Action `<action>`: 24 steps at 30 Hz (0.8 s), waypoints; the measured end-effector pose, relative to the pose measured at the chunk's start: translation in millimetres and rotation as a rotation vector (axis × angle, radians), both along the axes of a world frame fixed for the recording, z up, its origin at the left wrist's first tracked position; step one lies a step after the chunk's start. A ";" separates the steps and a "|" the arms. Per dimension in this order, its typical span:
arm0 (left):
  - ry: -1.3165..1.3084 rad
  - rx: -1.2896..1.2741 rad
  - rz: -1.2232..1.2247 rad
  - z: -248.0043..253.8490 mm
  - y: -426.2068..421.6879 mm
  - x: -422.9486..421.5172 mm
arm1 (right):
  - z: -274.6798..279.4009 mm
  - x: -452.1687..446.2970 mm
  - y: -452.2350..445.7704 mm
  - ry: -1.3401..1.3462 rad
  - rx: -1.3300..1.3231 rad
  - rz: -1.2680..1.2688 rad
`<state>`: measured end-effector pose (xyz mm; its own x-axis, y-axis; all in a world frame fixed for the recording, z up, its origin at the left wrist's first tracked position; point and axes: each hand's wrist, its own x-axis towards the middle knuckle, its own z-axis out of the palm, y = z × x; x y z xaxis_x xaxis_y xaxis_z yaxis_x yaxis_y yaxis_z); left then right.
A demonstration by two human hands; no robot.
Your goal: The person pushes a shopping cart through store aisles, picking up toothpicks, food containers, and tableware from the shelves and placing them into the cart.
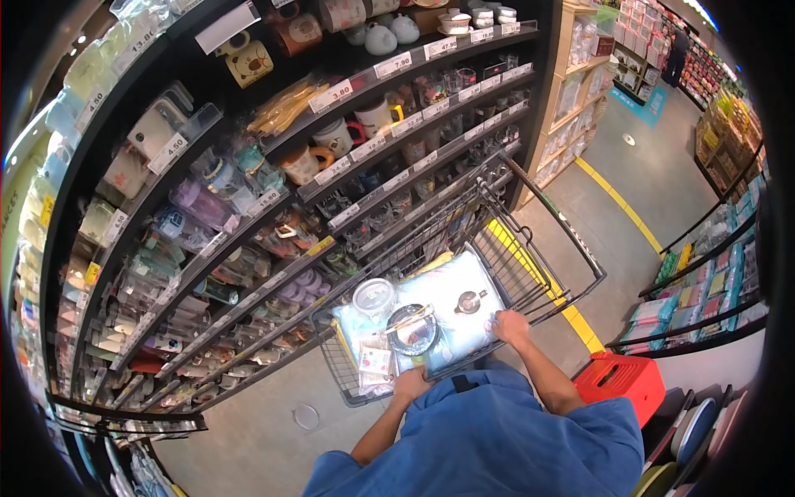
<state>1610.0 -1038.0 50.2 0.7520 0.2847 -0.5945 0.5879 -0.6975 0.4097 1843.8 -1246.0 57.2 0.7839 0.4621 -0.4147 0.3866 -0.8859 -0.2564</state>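
A dark wire shopping cart (571, 290) stands right in front of me. My left hand (411, 383) is closed on its near side rim, by the small printed packets (377, 364). Farther right, my right hand (511, 325) is closed at the same rim, beside the corner of a large white plastic-wrapped package (447, 290). On the package lie a dark speckled bowl (412, 335) with a light stick-like utensil (406, 323) across it, and a small metal pot-like item (469, 302). A round clear container (374, 296) is at the left.
A tall shelf (273, 149) of mugs, cups and bottles runs along the left, close to the cart. A red basket (621, 385) stands near my right arm, by plates (696, 429). Packaged goods (691, 290) fill the right rack. A person (679, 56) stands far off.
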 end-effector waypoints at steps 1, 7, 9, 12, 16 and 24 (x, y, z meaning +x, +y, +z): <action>-0.002 0.002 0.003 1.0 1.0 2.1 | 1.0 2.3 1.2 -0.002 0.002 0.003; -0.007 0.006 0.015 0.8 -1.9 3.8 | -1.5 7.4 0.5 -0.001 0.003 0.021; -0.034 0.007 0.006 -2.2 -1.9 4.6 | 0.5 9.3 -0.3 0.010 0.001 0.026; -0.047 -0.011 0.022 -8.4 -1.2 5.2 | -0.4 12.9 -1.1 0.012 0.007 0.037; -0.068 -0.009 0.011 -13.7 -0.8 6.1 | 6.0 14.2 -1.6 0.008 0.018 0.037; -0.039 0.000 0.013 -12.4 -5.3 13.4 | 2.8 21.0 -2.2 0.017 -0.019 0.017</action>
<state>1623.5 -1043.3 37.8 0.7706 0.2947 -0.5650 0.5806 -0.6902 0.4319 1864.8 -1248.2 60.0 0.7688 0.4674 -0.4364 0.3975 -0.8839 -0.2464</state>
